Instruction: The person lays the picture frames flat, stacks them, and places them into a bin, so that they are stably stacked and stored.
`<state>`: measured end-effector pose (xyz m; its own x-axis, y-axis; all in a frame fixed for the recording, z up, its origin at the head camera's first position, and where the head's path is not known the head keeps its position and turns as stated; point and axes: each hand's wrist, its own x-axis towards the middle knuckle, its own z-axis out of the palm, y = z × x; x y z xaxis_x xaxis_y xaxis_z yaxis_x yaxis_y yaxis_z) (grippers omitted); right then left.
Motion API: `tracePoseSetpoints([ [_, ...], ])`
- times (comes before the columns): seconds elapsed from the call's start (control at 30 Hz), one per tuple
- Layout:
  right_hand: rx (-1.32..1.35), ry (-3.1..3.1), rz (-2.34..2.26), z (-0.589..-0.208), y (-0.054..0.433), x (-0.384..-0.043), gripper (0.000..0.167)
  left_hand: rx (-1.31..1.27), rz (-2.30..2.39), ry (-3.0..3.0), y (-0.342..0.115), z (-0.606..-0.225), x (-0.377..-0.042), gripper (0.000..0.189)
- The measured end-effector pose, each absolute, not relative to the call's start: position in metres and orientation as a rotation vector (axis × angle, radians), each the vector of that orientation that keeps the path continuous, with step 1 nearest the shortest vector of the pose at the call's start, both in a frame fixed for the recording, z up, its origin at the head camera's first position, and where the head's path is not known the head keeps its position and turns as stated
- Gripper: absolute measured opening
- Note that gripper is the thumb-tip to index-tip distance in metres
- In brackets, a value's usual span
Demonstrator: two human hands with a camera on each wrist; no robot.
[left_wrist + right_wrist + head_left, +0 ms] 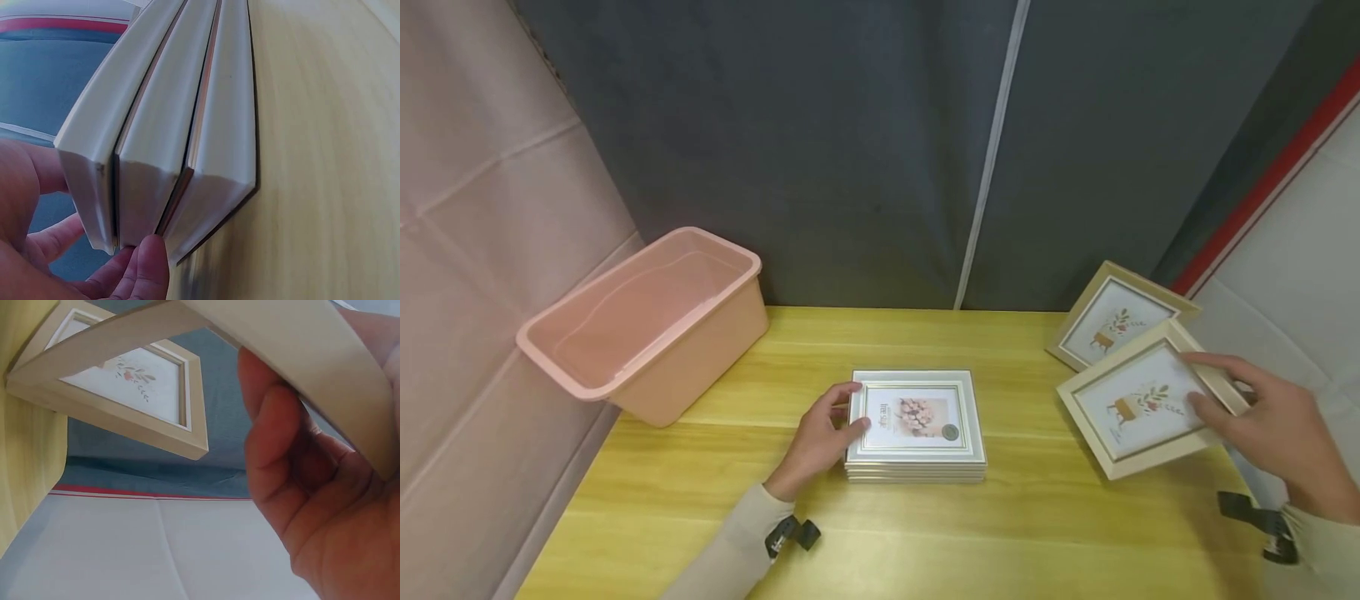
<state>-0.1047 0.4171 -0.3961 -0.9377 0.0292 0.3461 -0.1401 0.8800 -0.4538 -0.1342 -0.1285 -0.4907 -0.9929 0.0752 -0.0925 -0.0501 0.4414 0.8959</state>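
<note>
Left hand (816,437) gripping a stack of white frames (917,421), right hand (1273,417) gripping a tilted cream frame (1138,404), tan frame (1112,321) behind it

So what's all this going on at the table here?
A person is handling picture frames. Their right hand grips a cream frame, tilted in front of a similar standing frame. Their left hand holds the left edge of a white frame stack. A pink bin sits farther left.
</note>
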Motion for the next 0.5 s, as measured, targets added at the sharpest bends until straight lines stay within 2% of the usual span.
tracePoseSetpoints([
  [0.5,0.197,-2.608,0.859,-0.382,0.398,-0.099,0.051,0.024,1.634,2.556,-0.13,-0.483,-0.135,0.054],
])
